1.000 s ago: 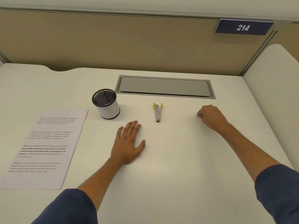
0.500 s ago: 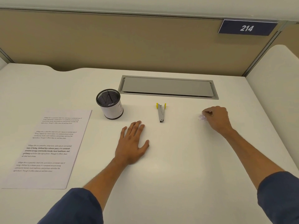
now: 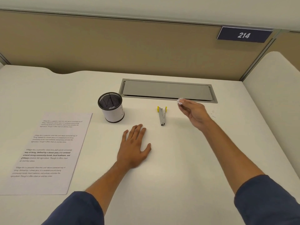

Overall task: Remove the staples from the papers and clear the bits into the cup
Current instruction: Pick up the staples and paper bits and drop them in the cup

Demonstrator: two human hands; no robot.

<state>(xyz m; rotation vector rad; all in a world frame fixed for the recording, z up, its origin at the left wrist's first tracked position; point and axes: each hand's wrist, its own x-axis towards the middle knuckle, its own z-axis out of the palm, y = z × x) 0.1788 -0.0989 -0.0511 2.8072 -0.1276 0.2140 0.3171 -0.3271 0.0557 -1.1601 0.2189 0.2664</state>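
Now right hand [image 3: 194,113] pinches paper bits [image 3: 179,101] above desk [image 3: 178,159]; left hand [image 3: 134,147] flat, released.

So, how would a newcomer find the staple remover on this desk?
Find the grey hatch set into the white desk. Just before it lies the staple remover, between the mesh cup and the right hand. Only it is slim grey metal with yellow tabs.

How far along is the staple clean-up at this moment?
Mostly done: the papers lie flat, the staple remover is set down, and the cup already holds bits. The right hand pinches a small white clump, not yet over the cup. A few specks remain on the desk.
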